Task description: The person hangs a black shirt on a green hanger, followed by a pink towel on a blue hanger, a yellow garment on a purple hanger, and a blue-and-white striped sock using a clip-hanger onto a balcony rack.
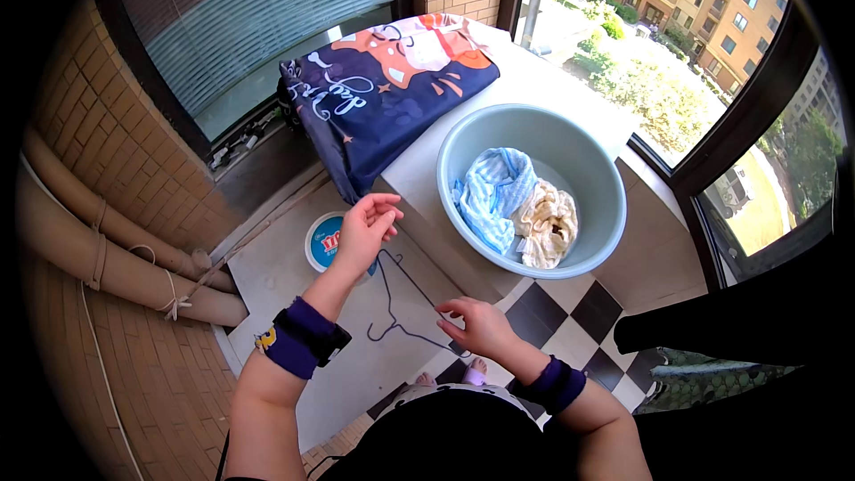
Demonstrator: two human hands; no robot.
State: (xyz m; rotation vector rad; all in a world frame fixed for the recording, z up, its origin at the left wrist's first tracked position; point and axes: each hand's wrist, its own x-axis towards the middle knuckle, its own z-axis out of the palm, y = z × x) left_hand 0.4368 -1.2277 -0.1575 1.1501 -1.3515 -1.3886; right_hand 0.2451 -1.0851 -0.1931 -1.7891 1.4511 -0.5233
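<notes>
A dark wire clothes hanger [395, 321] shows between my hands, its hook towards the lower left. My left hand [369, 230] is above the hanger's upper end, fingers curved and apart, nothing visible in it. Beside the hanger's long bar is my right hand [482, 327], thumb and fingers bent; whether they grip the bar cannot be told. To the right, a grey-blue plastic basin [594, 167] stands on a white-topped surface [417, 177]. Inside it, a blue-and-white checked cloth [495, 194] lies crumpled against a cream patterned cloth [549, 224].
A printed dark-blue cover [401, 107] drapes over the far left of the white top. Behind my left hand is a round blue-and-white lid or tub [322, 240]. Pipes [147, 274] run along the brick wall at left. Windows flank the corner, above black-and-white floor tiles [564, 327].
</notes>
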